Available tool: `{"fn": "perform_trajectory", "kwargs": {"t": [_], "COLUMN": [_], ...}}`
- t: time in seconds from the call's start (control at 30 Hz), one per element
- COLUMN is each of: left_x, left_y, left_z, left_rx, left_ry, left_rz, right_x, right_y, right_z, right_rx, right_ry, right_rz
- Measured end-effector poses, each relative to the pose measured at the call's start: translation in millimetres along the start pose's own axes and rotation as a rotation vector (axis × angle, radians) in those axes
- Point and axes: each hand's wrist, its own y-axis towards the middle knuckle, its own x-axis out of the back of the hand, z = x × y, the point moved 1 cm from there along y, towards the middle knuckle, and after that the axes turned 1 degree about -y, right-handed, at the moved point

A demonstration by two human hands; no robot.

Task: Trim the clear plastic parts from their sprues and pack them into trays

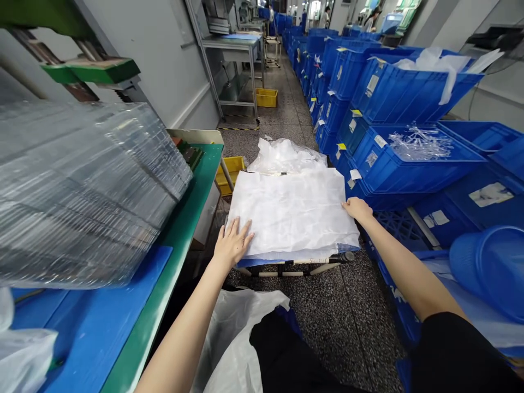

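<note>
A white plastic bag (292, 210) lies spread flat over a blue crate on a low cart in front of me. My left hand (232, 242) rests flat on the bag's near left corner, fingers stretched out and apart. My right hand (357, 209) presses on the bag's right edge with its fingers curled over the side. Neither hand lifts anything. Behind the flat bag sits a crumpled clear bag (286, 155).
A green-edged workbench (180, 229) with a blue mat stands at my left, carrying a big stack of clear plastic trays (82, 185). Stacked blue crates (393, 93) line the right side. Yellow bins (231, 170) sit on the speckled floor. Another white bag (233, 338) lies across my lap.
</note>
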Motion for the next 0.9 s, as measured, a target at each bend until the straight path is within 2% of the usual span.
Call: {"fn": "perform_trajectory", "kwargs": {"t": [0.1, 0.17, 0.27, 0.3, 0.33, 0.37, 0.43, 0.47, 0.5, 0.53, 0.57, 0.6, 0.7, 0.8, 0.9], "left_x": [0.7, 10.0, 38.5, 51.2, 65.2, 80.0, 109.5, 123.2, 136.3, 148.6, 159.6, 169.0, 183.8, 182.2, 177.3], "left_y": [5, 0, -23, -35, -50, -66, -100, -115, -126, -133, -136, -137, -127, -116, -113], "left_z": [-4, -10, -16, -15, -13, -8, 8, 18, 30, 43, 57, 70, 100, 112, 113], "left_rx": [0.014, 0.016, 0.006, 0.009, 0.035, 0.095, 0.321, 0.467, 0.606, 0.711, 0.762, 0.764, 0.647, 0.575, 0.554], "left_ry": [-0.04, -0.069, -0.091, -0.103, -0.122, -0.138, -0.159, -0.164, -0.169, -0.182, -0.205, -0.232, -0.299, -0.298, -0.254], "left_rz": [-0.02, -0.072, -0.212, -0.32, -0.497, -0.735, -1.271, -1.465, -1.561, -1.576, -1.54, -1.488, -1.438, -1.494, -1.537], "right_x": [10, 22, 40, 46, 51, 57, 68, 74, 80, 86, 93, 99, 113, 123, 134], "right_y": [-23, -43, -78, -92, -108, -128, -180, -210, -241, -273, -304, -330, -386, -409, -415], "right_z": [10, 25, 70, 92, 117, 145, 208, 241, 275, 310, 343, 374, 450, 489, 502], "right_rx": [0.009, 0.069, 0.336, 0.472, 0.623, 0.777, 1.076, 1.211, 1.359, 1.55, 1.712, 1.802, 1.822, 1.833, 1.811], "right_ry": [0.026, 0.058, 0.165, 0.217, 0.273, 0.327, 0.427, 0.463, 0.514, 0.601, 0.614, 0.57, 0.397, 0.255, 0.187], "right_rz": [-0.074, -0.168, -0.302, -0.318, -0.316, -0.296, -0.22, -0.178, -0.135, -0.081, -0.086, -0.145, -0.203, -0.153, -0.177]}}
